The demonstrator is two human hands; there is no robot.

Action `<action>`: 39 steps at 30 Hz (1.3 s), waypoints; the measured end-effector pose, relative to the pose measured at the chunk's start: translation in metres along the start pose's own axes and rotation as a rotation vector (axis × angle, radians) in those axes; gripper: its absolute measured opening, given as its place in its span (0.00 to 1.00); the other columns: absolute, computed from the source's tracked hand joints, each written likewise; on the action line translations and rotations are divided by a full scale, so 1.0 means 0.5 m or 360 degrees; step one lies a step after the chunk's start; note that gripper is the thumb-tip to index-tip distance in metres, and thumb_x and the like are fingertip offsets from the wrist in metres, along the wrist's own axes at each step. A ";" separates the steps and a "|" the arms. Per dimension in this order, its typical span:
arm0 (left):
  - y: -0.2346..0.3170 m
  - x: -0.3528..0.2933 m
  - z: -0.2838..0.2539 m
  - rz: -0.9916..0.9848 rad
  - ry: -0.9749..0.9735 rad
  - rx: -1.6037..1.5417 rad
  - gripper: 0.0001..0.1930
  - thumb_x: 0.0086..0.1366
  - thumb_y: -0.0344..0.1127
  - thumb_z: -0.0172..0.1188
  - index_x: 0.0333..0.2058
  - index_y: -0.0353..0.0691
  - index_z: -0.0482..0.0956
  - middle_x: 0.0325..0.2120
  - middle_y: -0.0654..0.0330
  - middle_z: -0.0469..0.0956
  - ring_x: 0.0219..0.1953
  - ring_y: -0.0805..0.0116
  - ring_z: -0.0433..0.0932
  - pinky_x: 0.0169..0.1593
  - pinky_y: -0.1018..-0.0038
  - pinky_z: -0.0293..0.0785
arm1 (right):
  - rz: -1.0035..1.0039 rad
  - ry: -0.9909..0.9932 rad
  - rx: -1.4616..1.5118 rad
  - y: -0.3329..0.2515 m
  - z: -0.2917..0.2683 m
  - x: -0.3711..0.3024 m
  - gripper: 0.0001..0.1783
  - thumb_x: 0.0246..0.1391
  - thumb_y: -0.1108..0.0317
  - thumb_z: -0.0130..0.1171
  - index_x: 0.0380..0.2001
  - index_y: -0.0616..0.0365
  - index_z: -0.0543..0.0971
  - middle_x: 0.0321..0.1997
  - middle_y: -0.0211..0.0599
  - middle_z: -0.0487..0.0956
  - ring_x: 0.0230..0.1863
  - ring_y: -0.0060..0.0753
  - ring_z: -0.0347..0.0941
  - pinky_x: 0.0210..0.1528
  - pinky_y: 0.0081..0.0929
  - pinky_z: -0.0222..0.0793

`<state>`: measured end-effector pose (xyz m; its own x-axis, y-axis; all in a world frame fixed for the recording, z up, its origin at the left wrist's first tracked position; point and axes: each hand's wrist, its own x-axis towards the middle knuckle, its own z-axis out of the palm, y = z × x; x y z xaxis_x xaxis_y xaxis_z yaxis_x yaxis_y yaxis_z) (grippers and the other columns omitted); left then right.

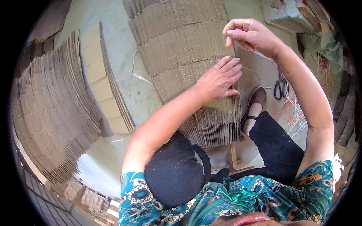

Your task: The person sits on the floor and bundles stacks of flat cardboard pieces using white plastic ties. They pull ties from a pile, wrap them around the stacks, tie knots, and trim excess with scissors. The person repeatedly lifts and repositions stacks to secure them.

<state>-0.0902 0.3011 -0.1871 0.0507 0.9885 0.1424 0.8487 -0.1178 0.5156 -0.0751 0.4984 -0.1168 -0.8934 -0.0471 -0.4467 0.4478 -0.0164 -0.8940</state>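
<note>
Pale floor (pixel 140 98) surrounds a cardboard stack (pixel 181 45); your left hand (pixel 221 78) rests on it, fingers released; your right hand (pixel 254 37) curls by a white strip (pixel 263 55), grip unclear.

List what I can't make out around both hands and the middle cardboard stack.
All in the head view:
- Left hand: its palm, hidden by its own back.
- Right hand: its grip on the white strip, if any, hidden by curled fingers.
- Middle cardboard stack: far end, cut off by the top edge.
</note>
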 end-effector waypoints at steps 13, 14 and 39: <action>-0.119 -0.307 -0.036 -0.1696 0.1419 -0.0786 0.20 0.64 0.44 0.48 0.46 0.31 0.70 0.43 0.47 0.73 0.50 0.55 0.69 0.54 0.64 0.62 | -0.1354 -0.0236 -0.1545 -0.075 0.255 0.142 0.05 0.43 0.68 0.55 0.28 0.51 0.76 0.29 0.36 0.78 0.27 0.44 0.73 0.26 0.33 0.68; -0.122 -0.300 -0.030 -0.1687 0.1320 -0.0963 0.21 0.66 0.45 0.47 0.46 0.31 0.70 0.43 0.47 0.73 0.49 0.55 0.70 0.53 0.65 0.63 | -0.1434 -0.0283 -0.1639 -0.075 0.278 0.166 0.05 0.43 0.68 0.55 0.26 0.51 0.76 0.30 0.36 0.78 0.27 0.43 0.74 0.25 0.33 0.68; -0.362 -0.467 -0.046 -0.1725 0.0154 0.0013 0.08 0.55 0.34 0.48 0.31 0.45 0.76 0.27 0.51 0.76 0.31 0.49 0.75 0.33 0.57 0.69 | -0.1262 0.0200 -0.1568 0.030 0.337 0.317 0.05 0.48 0.68 0.57 0.25 0.55 0.72 0.19 0.35 0.70 0.26 0.39 0.70 0.50 0.33 0.64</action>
<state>-0.2677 0.0894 -0.2941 -0.7685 0.5547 -0.3189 0.4205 0.8136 0.4016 -0.2043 0.3222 -0.1950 -0.9247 -0.2694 0.2689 -0.3764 0.7524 -0.5406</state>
